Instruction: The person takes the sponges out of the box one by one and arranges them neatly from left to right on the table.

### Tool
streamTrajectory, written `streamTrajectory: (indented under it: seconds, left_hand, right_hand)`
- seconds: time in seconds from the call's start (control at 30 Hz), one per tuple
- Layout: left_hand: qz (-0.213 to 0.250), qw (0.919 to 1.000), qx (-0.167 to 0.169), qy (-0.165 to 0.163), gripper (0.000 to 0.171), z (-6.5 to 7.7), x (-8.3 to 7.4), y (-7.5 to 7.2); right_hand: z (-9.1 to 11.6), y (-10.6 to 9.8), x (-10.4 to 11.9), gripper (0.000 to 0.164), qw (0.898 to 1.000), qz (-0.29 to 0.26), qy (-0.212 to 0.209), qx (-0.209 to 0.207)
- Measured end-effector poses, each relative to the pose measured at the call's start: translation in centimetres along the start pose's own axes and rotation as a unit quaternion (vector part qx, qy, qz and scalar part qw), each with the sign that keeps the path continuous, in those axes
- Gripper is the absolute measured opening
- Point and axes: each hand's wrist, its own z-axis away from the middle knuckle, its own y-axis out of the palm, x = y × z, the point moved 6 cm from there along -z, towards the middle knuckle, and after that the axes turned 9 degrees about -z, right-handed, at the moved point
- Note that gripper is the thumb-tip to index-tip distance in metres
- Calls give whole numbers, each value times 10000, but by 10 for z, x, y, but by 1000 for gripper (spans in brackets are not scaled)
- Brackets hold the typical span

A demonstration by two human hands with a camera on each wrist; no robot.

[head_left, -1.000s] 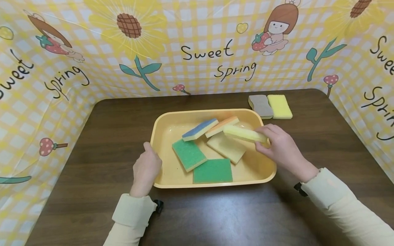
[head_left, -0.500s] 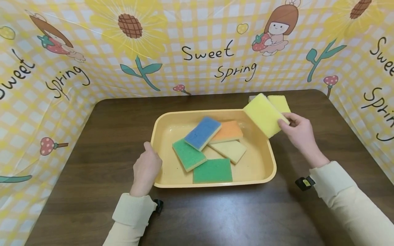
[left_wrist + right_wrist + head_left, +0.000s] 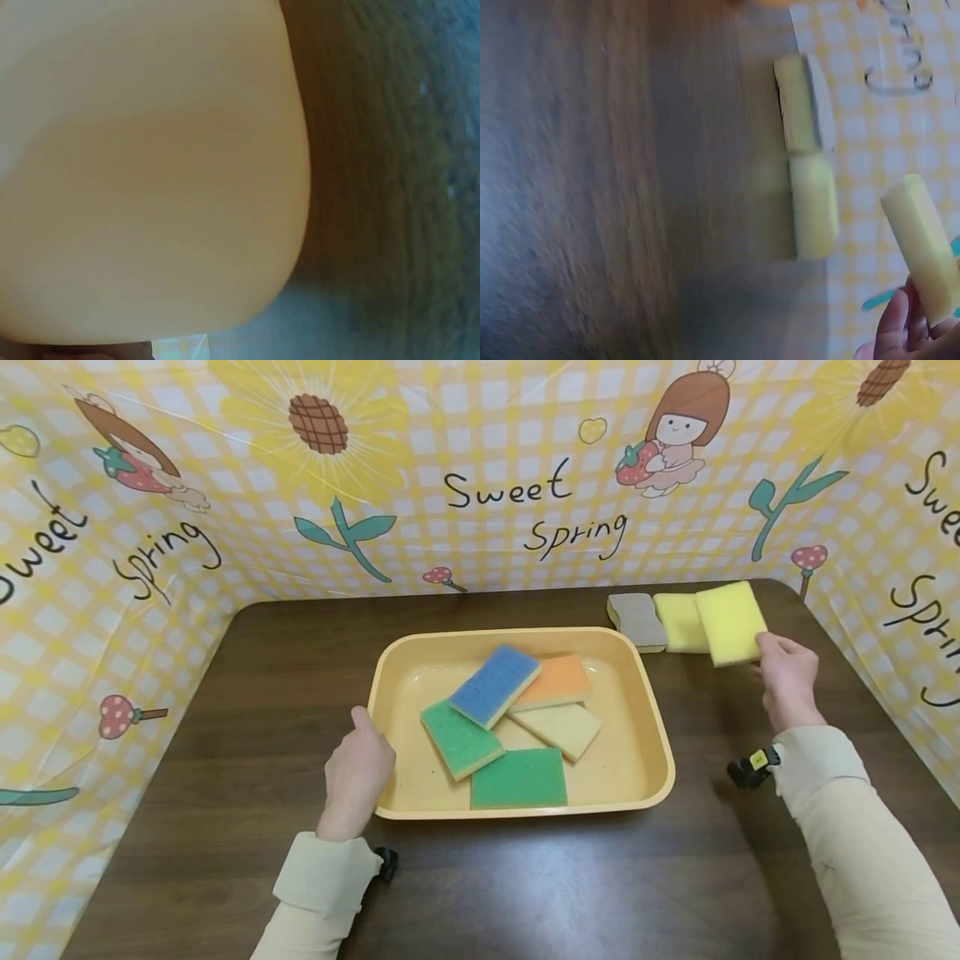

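At the back right in the head view, my right hand (image 3: 791,681) pinches a yellow sponge (image 3: 731,623) by its near right corner. The sponge is raised and overlaps the view of another yellow sponge (image 3: 678,622) on the table. In the right wrist view the held sponge (image 3: 922,244) shows edge-on, apart from the table. My left hand (image 3: 358,774) grips the left rim of a yellow plastic tray (image 3: 652,727), its fingers mostly hidden. Inside lie two green sponges (image 3: 519,778), a blue one (image 3: 495,685), an orange one (image 3: 555,680) and a cream one (image 3: 562,731).
A grey-topped sponge (image 3: 636,620) lies left of the yellow one on the table. The dark wooden table (image 3: 247,693) meets a yellow checked cloth (image 3: 480,427) at its back and sides. A blurred, pale surface (image 3: 150,187) fills much of the left wrist view.
My right hand has carried the yellow sponge out from over the tray, rightward to the back right. The blue and orange sponges have settled flatter. My left hand has stayed in place.
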Motion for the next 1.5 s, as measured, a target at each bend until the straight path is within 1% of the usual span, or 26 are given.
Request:
streamTrajectory:
  seconds: [0.07, 0.2, 0.27, 0.37, 0.43, 0.5, 0.73, 0.8, 0.87, 0.9, 1.03, 1.13, 1.2, 1.33, 1.43, 1.5]
  left_hand:
    - [-3, 10000, 11, -7, 28, 0, 0, 0]
    - [-19, 10000, 1, -20, 28, 0, 1, 0]
    - [-19, 10000, -10, -30, 27, 1, 1, 0]
    - [-19, 10000, -26, -43, 27, 1, 1, 0]
    - [-19, 10000, -24, -48, 27, 1, 2, 0]
    - [-20, 10000, -12, -36, 27, 1, 2, 0]
    - [11, 10000, -39, 7, 27, 2, 1, 1]
    - [25, 10000, -30, 18, 28, 2, 1, 1]
    - [33, 10000, -1, 28, 28, 2, 1, 2]
    - [37, 10000, 4, 28, 28, 2, 1, 2]
    - [23, 10000, -25, 18, 28, 1, 1, 1]
    - [3, 10000, -49, 14, 27, 1, 1, 0]
    - [7, 10000, -32, -3, 27, 1, 1, 0]
    - [1, 10000, 27, -33, 28, 1, 0, 0]
    - [-1, 10000, 43, -43, 27, 1, 0, 0]
    - [14, 10000, -10, -25, 26, 1, 0, -1]
  right_hand:
    - [-8, -6, -3, 25, 9995, -106, 197, -233]
    - [-20, -15, -8, 29, 9976, -259, 354, -529]
    - [-24, -17, -10, 23, 9966, -308, 469, -600]
    - [-29, -16, -15, 10, 9942, -415, 703, -705]
    - [-32, -16, -19, 6, 9928, -440, 824, -754]
    - [-34, -15, -21, 6, 9920, -421, 880, -805]
    - [-38, -15, -24, 13, 9921, -326, 881, -831]
    - [-37, -16, -25, 18, 9918, -255, 938, -831]
    - [-37, -17, -26, 23, 9912, -319, 950, -868]
    - [-37, -17, -26, 23, 9909, -324, 951, -890]
    - [-38, -16, -24, 9, 9910, -412, 854, -942]
    - [-40, -14, -24, 22, 9917, -366, 818, -923]
    - [-41, -13, -23, 27, 9923, -333, 775, -903]
    - [-42, -11, -23, 20, 9942, 5, 601, -892]
    - [-42, -11, -23, 16, 9944, 53, 452, -957]
    - [-42, -11, -24, 16, 9938, 120, 405, -1025]
